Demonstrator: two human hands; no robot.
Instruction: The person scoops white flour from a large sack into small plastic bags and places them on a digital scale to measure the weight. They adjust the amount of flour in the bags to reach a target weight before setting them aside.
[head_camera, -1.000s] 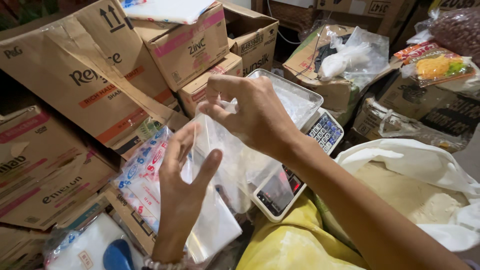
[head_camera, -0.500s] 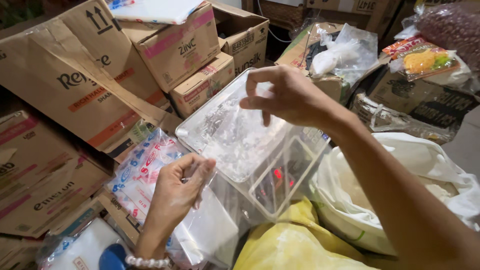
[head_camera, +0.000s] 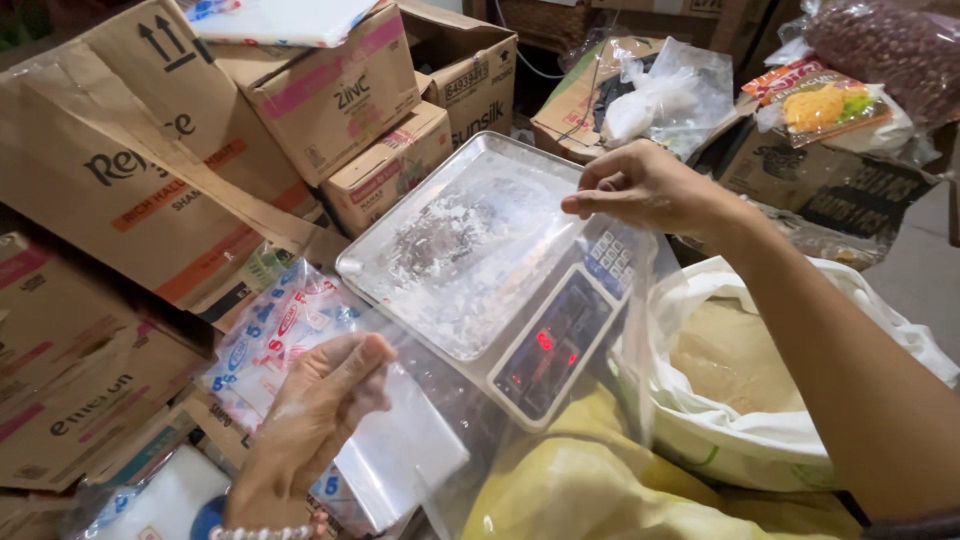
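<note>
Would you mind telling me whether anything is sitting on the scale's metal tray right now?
No, the metal tray of the scale bears only white powder residue; both hands hold a clear plastic bag above it.

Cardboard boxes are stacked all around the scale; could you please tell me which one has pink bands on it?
It is the pink-banded box at the top centre, lying under a flat white packet. The large tilted box left of it carries orange bands and black arrows instead.

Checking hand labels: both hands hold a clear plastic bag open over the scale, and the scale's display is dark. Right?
Not quite. In the head view the scale display is lit, showing red digits, not dark. The rest holds: the left hand and right hand hold the clear plastic bag stretched open over the scale.
</note>
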